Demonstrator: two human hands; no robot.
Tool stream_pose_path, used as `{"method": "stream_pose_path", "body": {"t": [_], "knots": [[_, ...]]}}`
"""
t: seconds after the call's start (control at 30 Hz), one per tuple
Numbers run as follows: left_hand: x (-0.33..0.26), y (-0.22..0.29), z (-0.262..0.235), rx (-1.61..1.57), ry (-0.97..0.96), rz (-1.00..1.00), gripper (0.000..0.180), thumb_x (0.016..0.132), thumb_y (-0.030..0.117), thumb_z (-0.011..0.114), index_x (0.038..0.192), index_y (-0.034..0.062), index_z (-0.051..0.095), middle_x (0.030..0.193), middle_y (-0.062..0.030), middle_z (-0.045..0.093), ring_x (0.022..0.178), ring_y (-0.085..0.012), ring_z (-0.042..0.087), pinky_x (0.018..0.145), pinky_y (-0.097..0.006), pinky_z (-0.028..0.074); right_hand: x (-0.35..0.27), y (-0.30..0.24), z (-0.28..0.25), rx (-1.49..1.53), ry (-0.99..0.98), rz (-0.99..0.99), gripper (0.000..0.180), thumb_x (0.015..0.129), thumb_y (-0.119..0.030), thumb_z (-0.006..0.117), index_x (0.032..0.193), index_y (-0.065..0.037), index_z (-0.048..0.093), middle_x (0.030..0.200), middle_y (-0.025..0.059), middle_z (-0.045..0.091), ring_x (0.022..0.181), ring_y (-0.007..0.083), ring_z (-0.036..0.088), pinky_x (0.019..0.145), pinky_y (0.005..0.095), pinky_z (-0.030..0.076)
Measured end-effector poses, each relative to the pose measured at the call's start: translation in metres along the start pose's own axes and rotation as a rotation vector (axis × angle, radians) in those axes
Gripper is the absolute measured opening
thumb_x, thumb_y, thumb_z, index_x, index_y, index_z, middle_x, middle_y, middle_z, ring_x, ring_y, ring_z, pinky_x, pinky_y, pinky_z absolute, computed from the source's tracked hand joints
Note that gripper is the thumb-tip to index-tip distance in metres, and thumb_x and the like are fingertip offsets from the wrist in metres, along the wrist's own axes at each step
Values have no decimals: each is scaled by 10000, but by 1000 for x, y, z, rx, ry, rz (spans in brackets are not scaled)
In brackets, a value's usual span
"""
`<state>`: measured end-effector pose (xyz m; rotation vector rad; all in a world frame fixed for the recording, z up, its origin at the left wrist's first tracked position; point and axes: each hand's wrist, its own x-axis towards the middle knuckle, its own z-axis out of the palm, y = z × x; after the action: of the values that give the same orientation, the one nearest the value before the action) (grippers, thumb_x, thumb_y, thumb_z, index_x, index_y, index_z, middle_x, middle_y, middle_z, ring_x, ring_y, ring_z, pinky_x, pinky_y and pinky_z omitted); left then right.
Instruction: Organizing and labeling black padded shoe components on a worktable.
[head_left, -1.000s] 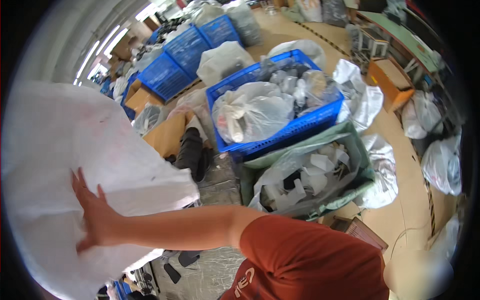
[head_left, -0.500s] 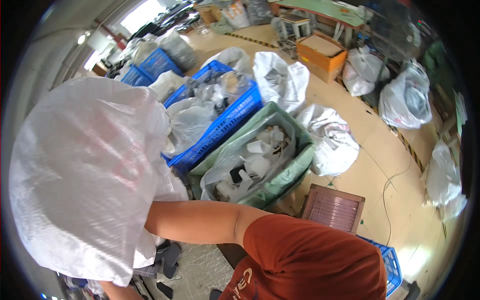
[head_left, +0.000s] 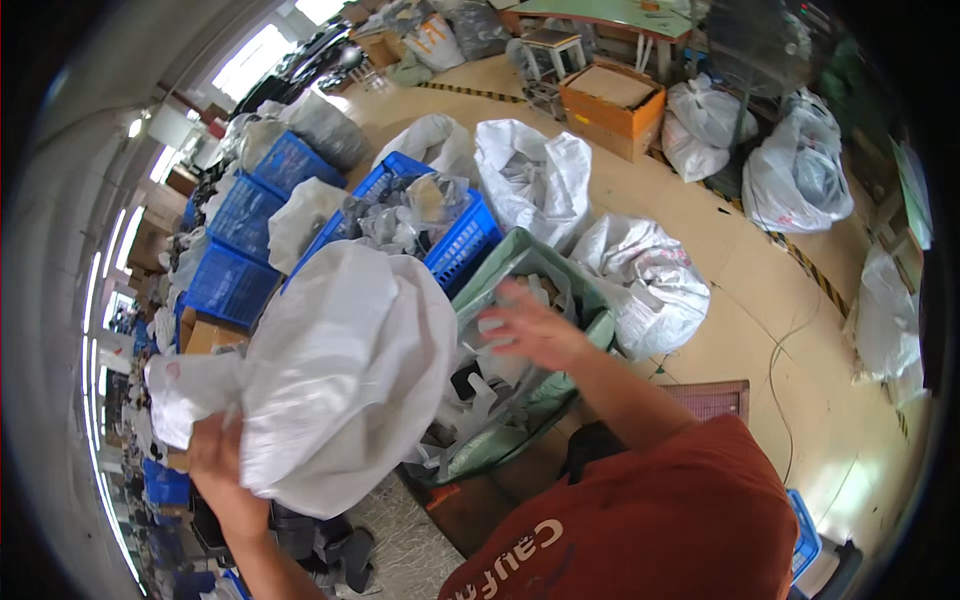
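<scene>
A big white woven sack [head_left: 345, 375] hangs crumpled in front of me, left of the middle. My left hand [head_left: 228, 470] grips its lower left side, with some fingers hidden in the folds. To the right of the sack, my right hand [head_left: 535, 328] is slightly blurred, its fingers spread and nothing in them. It hovers over a green-lined bin [head_left: 490, 455]. Inside that bin, a clear bag holds white plastic pieces [head_left: 482, 402] and a dark piece. Below the sack lie several black flat pieces [head_left: 345, 550] near a film-covered surface [head_left: 400, 535].
Behind the sack stands a blue crate [head_left: 465, 240] full of bagged items. Two white sacks, an upright one [head_left: 535, 180] and a crumpled one [head_left: 645, 285], sit beyond the bin. More blue crates [head_left: 235, 280] line the left. An orange box [head_left: 615, 108] stands farther back.
The white sack has come down and rightward, looking smaller. My right arm, formerly stretched across to the sack, has drawn back, and its hand is now over the bin. The view has shifted.
</scene>
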<state>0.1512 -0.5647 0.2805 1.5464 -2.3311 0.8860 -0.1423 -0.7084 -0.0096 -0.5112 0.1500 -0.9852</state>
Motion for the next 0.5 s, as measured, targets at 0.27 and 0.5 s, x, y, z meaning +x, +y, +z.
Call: {"method": "stream_pose_path", "body": {"t": [0.27, 0.5], "knots": [[77, 88, 108, -1139, -143, -32, 363, 636, 151, 741, 975, 57, 655, 993, -133, 615, 922, -318, 595, 754, -358, 475, 20, -19, -1, -1094, -234, 56, 1045, 617, -384, 802, 1440, -77, 235, 1494, 224, 108, 1376, 362, 153, 1117, 448, 145], [78, 137, 188, -1447, -146, -789, 578, 745, 281, 716, 1205, 8, 497, 1111, -157, 570, 994, -288, 557, 841, -348, 446, 40, -43, 22, -1092, -36, -20, 650, 655, -140, 754, 1252, -42, 519, 1176, 110, 595, 1140, 231, 518, 1024, 365, 333]]}}
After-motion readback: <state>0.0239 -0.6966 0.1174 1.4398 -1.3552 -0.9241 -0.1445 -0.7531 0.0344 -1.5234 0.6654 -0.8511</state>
